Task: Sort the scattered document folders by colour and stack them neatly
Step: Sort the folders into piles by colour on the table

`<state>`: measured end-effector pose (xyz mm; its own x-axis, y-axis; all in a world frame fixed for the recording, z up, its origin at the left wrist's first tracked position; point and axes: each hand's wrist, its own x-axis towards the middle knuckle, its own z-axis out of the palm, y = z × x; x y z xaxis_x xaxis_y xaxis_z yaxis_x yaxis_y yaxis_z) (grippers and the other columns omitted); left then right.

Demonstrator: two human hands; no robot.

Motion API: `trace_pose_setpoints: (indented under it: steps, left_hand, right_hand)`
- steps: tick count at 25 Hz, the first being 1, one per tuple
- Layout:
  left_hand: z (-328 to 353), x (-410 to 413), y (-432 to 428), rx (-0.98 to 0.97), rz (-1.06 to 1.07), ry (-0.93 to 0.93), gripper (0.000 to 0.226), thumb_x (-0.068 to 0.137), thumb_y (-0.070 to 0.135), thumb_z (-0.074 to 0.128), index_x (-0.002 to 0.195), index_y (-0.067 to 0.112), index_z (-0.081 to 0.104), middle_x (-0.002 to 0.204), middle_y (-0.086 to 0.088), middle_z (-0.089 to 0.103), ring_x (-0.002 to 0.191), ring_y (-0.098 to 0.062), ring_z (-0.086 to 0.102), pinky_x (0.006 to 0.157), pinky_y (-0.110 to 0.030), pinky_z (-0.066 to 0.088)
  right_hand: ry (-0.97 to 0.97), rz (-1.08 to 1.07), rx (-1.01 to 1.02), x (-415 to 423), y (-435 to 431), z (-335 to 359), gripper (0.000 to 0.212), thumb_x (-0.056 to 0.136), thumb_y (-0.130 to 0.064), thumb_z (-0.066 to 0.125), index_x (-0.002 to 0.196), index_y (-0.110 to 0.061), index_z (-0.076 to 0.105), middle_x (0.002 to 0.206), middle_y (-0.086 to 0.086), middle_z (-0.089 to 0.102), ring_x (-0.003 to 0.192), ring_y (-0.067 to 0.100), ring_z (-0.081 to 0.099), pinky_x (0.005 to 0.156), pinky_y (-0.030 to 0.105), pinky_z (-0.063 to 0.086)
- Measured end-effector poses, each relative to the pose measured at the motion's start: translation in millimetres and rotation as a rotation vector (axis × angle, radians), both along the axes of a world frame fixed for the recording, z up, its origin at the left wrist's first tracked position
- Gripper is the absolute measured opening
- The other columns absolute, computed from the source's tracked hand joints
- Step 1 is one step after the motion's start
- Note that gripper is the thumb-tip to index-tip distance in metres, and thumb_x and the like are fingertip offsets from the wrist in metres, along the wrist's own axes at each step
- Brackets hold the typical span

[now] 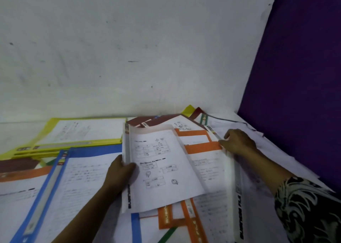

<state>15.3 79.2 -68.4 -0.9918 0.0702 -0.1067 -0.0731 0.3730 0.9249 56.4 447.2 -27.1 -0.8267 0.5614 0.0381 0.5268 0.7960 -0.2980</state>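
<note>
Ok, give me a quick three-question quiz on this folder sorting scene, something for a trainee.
1. True or false: the left hand holds a white folder by its spine.
2. Which folders lie stacked at the back left? A) yellow B) pink C) black
3. Fill in: next to the right hand's thumb lies an ____ folder.
Key: 1 true; 2 A, the yellow folders; 3 orange folder.
</note>
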Motion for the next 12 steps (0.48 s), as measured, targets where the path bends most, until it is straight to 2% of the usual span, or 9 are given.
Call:
trace_pose_setpoints:
  steps: [2,4,6,7,9,10,12]
  left_hand:
    - [-1,-4,-2,0.037,-0.003,-0.028,0.034,0.079,0.020,0.064,0.111,0.014,0.057,0.106,-0.012,0.068,0.091,-0.028,0.068,0.079,-0.045,0.059]
    - [-2,-5,-1,0.033,0.016,-0.017,0.038,0.073,0.025,0.063,0.109,0.015,0.058,0.103,-0.010,0.068,0.089,-0.026,0.067,0.075,-0.041,0.058]
    - [-2,-4,2,0.037,0.043,-0.025,0.040,0.068,0.028,0.060,0.106,0.015,0.060,0.099,-0.007,0.068,0.087,-0.024,0.066,0.073,-0.038,0.056]
    - [-2,-5,1,0.045,0.053,-0.033,0.040,0.065,0.028,0.058,0.102,0.015,0.060,0.097,-0.006,0.068,0.086,-0.023,0.066,0.071,-0.037,0.056]
    - [-4,-8,1,0.074,0.059,-0.040,0.030,0.072,0.024,0.060,0.101,0.016,0.061,0.096,-0.005,0.068,0.085,-0.022,0.066,0.067,-0.034,0.054]
    - [-6,-10,1,0.088,0.063,-0.044,0.024,0.079,0.019,0.062,0.103,0.016,0.060,0.098,-0.005,0.068,0.086,-0.023,0.065,0.067,-0.033,0.052]
    - [-10,-12,1,0.099,0.068,-0.047,0.023,0.086,0.011,0.060,0.108,0.015,0.059,0.101,-0.006,0.067,0.089,-0.023,0.065,0.066,-0.033,0.051]
  right_hand:
    - [-0.076,0.006,0.048,-23,5,-11,0.059,0.080,-0.061,0.059,0.123,-0.019,0.055,0.127,0.005,0.054,0.112,0.028,0.054,0.088,0.038,0.049]
    - [-0.117,-0.019,0.118,-39,9,-22,0.068,0.082,-0.069,0.051,0.126,-0.018,0.051,0.131,0.007,0.053,0.116,0.029,0.053,0.090,0.039,0.045]
    - [-0.135,-0.015,0.241,-47,9,-29,0.054,0.089,-0.065,0.042,0.113,-0.019,0.058,0.123,0.006,0.059,0.107,0.026,0.058,0.089,0.037,0.043]
    - [-0.135,0.006,0.313,-51,7,-30,0.043,0.094,-0.057,0.039,0.099,-0.020,0.060,0.117,0.005,0.063,0.099,0.024,0.060,0.086,0.035,0.041]
    - [-0.134,0.051,0.450,-56,3,-28,0.034,0.097,-0.043,0.039,0.074,-0.021,0.053,0.101,0.001,0.068,0.081,0.019,0.059,0.077,0.031,0.039]
    - [-0.129,0.059,0.496,-60,2,-27,0.031,0.097,-0.039,0.042,0.073,-0.022,0.053,0.098,0.000,0.068,0.078,0.018,0.059,0.073,0.029,0.039]
    - [-0.092,0.035,0.499,-70,4,-23,0.022,0.096,-0.036,0.047,0.088,-0.021,0.060,0.102,0.002,0.068,0.086,0.020,0.063,0.071,0.028,0.042]
